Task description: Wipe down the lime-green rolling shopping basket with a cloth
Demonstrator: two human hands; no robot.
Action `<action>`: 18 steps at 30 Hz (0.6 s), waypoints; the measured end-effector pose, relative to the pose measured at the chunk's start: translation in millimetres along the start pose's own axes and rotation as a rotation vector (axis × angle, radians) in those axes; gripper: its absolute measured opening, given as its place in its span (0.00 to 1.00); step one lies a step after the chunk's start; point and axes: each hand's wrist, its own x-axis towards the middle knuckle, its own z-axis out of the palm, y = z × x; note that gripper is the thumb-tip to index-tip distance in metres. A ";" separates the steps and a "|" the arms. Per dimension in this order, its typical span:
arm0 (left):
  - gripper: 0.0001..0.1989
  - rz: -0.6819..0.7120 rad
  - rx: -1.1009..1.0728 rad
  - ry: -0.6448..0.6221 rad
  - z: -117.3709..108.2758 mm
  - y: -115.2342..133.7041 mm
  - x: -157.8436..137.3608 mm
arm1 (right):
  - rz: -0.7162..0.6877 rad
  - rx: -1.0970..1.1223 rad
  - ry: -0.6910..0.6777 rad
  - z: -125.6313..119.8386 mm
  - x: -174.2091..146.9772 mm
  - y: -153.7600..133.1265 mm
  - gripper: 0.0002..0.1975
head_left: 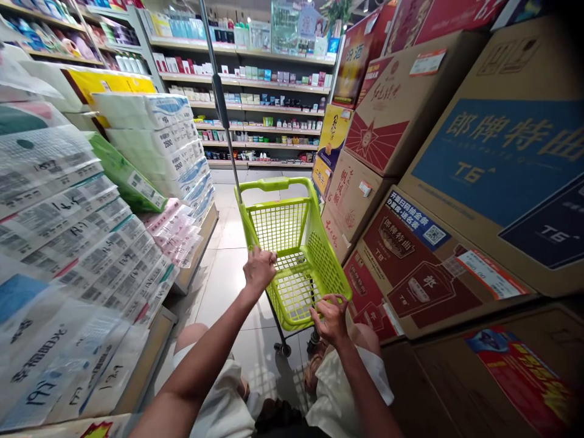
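A lime-green plastic shopping cart (327,255) on dark wheels stands in front of my knees, and no goods show in its basket. My left hand (260,268) is closed around the cart's left rim, fingers curled over the edge. Lower down, at the near right corner of the rim, my right hand (330,317) grips the edge with curled fingers. A long grey pole (221,100) with a dark sleeve rises from the far left corner of the cart and leaves the top of the view.
Packs of tissue paper (68,201) are stacked along the left on a low platform. Cardboard boxes with price tags (429,261) form a wall close on the right. Shelves of small packaged goods (255,85) stand across the far end of the tiled aisle (223,243).
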 end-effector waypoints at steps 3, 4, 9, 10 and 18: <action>0.07 0.189 0.018 -0.040 14.8 0.5 -42.6 | 0.011 0.009 0.013 0.2 -2.2 -0.9 0.18; 0.06 0.235 0.017 -0.055 17.0 -0.8 -50.7 | 0.010 0.007 0.015 -0.3 -3.4 -0.2 0.18; 0.08 0.078 -0.033 -0.045 -2.9 -11.3 10.5 | -0.039 -0.037 0.000 -8.5 -5.7 7.0 0.18; 0.06 0.022 -0.049 -0.010 -7.4 -14.0 30.7 | -0.057 -0.050 -0.005 -10.6 -5.1 8.7 0.18; 0.07 -0.001 -0.602 0.249 65.1 -28.1 -40.2 | 0.023 -0.101 0.026 -8.9 3.5 -0.1 0.17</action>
